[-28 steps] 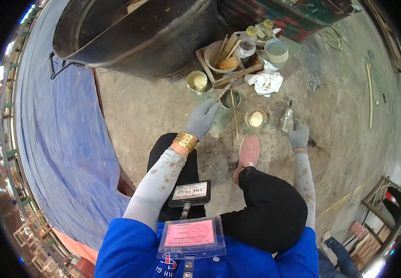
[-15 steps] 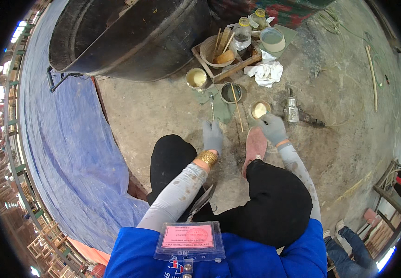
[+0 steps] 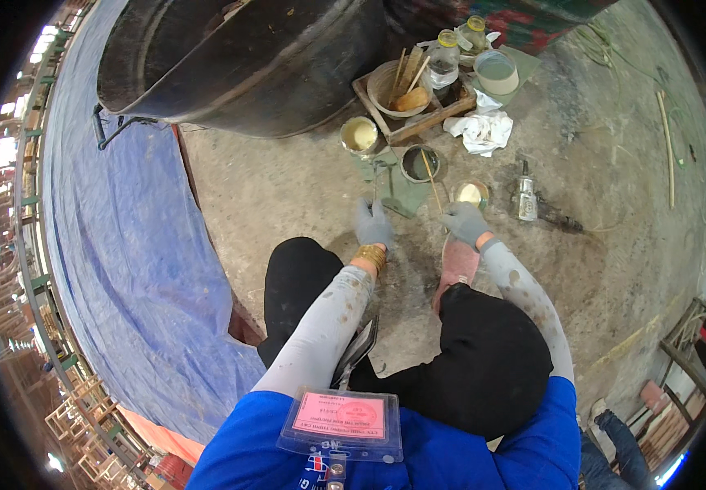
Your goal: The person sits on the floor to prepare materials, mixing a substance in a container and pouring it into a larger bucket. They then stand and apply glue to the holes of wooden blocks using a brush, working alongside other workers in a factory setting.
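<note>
Head view: tin holds cream paint; bowl holds sticks.

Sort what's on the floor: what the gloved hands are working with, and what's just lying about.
In use: left hand, right hand, small tin, stick in the dark tin.
Lying about: white rag, wooden tray, metal tool, blue tarp.
</note>
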`<act>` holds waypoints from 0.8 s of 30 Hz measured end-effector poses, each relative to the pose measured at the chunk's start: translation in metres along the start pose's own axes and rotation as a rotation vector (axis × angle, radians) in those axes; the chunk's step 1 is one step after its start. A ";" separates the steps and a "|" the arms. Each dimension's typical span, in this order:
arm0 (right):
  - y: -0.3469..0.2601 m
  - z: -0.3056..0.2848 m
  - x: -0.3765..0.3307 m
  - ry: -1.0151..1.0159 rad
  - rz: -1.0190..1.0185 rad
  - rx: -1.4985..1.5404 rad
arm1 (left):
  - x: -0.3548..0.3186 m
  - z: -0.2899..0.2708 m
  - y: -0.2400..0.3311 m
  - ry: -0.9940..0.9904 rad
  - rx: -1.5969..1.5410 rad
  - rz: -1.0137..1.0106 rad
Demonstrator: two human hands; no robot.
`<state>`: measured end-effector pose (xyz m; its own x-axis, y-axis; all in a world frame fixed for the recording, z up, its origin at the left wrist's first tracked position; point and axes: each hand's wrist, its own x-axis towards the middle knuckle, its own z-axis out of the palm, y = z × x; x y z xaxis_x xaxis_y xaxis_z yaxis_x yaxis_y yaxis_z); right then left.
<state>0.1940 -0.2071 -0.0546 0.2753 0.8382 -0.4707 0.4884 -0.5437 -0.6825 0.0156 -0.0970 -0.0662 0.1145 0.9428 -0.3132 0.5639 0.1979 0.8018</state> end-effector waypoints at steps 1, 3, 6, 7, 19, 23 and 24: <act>0.001 -0.003 -0.001 0.003 -0.098 -0.053 | 0.007 0.001 -0.003 0.013 0.058 0.033; 0.005 -0.009 -0.004 0.009 -0.289 -0.160 | 0.021 0.003 -0.011 0.009 0.161 0.061; 0.008 -0.010 -0.015 0.126 -0.275 -0.108 | 0.031 0.005 -0.009 0.001 0.417 0.016; 0.003 -0.015 -0.019 0.109 -0.269 -0.049 | 0.033 0.005 -0.006 0.013 0.519 -0.015; -0.008 -0.055 -0.115 0.565 0.167 0.433 | -0.029 0.049 0.021 -0.464 0.437 0.247; -0.015 -0.061 -0.138 0.461 0.155 0.475 | -0.044 0.061 0.007 -0.276 0.488 0.183; -0.022 -0.070 -0.141 0.394 0.222 0.555 | -0.047 0.061 0.009 -0.176 0.526 0.212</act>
<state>0.2019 -0.3101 0.0658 0.6491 0.6009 -0.4664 -0.0789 -0.5567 -0.8270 0.0653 -0.1562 -0.0756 0.3771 0.8798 -0.2894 0.8386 -0.1918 0.5098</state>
